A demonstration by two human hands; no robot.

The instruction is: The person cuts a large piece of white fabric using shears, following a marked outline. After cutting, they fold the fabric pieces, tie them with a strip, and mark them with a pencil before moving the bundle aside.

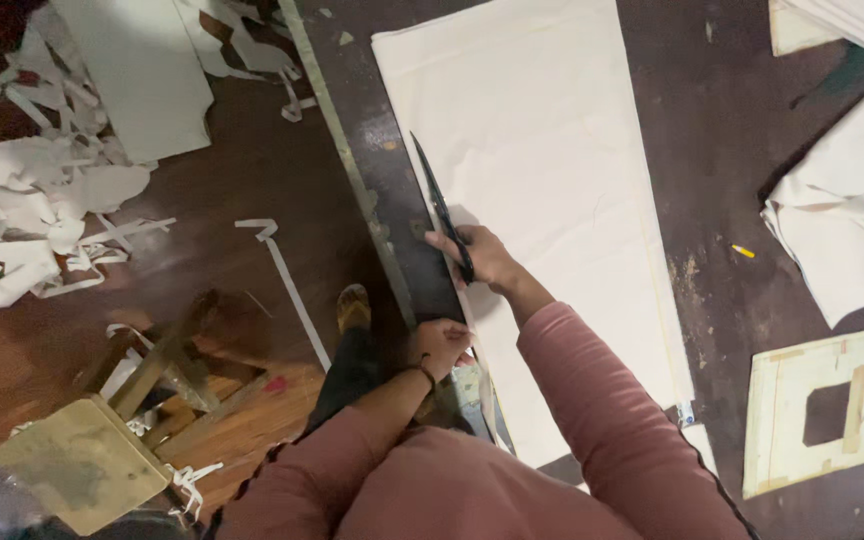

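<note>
Pink sleeves (512, 470) fill the near edge, both arms reaching over the dark table (712, 230) to a long sheet of cream cloth (542, 150). The right hand (482, 258) is closed around the handles of black scissors (440, 205), whose blades point away along the cloth's left edge; I cannot tell how far the blades are parted. The left hand (439, 345) is curled, pinching the narrow strip (480, 375) already cut free near the body. It looks like a trimming cut running up the left margin, partly done, with most of the edge ahead uncut. Carrying on would call for keeping the blades in line with that edge and the cloth flat and taut. Nothing lies on the cloth in the scissors' path. On the floor to the left lie cloth scraps (22, 210) and a wooden stool (102, 450); on the table to the right are folded cloth (852, 210), a small yellow chalk (743, 251) and a cardboard template (832, 405), all well apart from the cut.
</note>
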